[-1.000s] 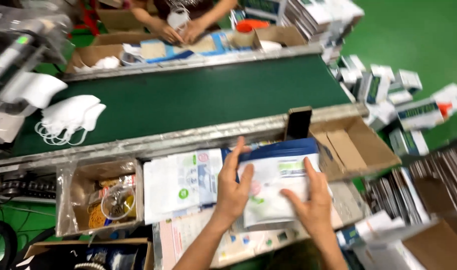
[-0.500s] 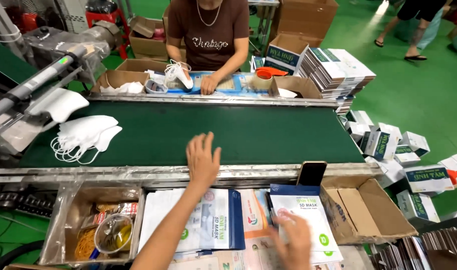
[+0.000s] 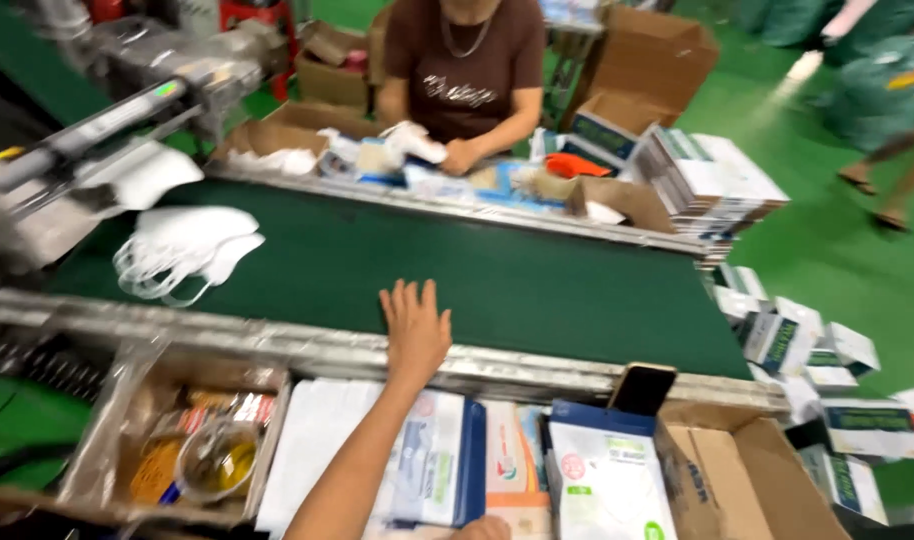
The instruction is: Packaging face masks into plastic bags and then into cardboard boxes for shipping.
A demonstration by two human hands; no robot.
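At the far left, well away from the left hand, a pile of white face masks (image 3: 182,250) lies on the green conveyor belt (image 3: 537,285), under a blurred metal machine (image 3: 127,90). Below it, on the near side of the metal rail (image 3: 227,340), a cardboard tray (image 3: 112,440) holds a roll of clear tape (image 3: 215,458) and some small packets.

The left hand (image 3: 415,328) is stretched forward over the rail, palm down on the near edge of the belt. Its grip is apart, the fingers spread flat, and it holds nothing. The masks are to the left of this hand, not touching it. Under the forearm lie flat white and blue printed pouches (image 3: 432,470) on the tabletop.

Of the right hand (image 3: 485,528) only a small part shows at the lower edge, so I cannot tell how its grip stands. It is just beside a white pouch in a blue box (image 3: 602,480). A dark phone (image 3: 642,388) stands behind this box, and an open carton (image 3: 737,480) is right of it.

Across the belt, another person (image 3: 467,70) in a brown shirt holds a white mask (image 3: 417,140). Small boxes (image 3: 797,340) lie on the green floor at right.
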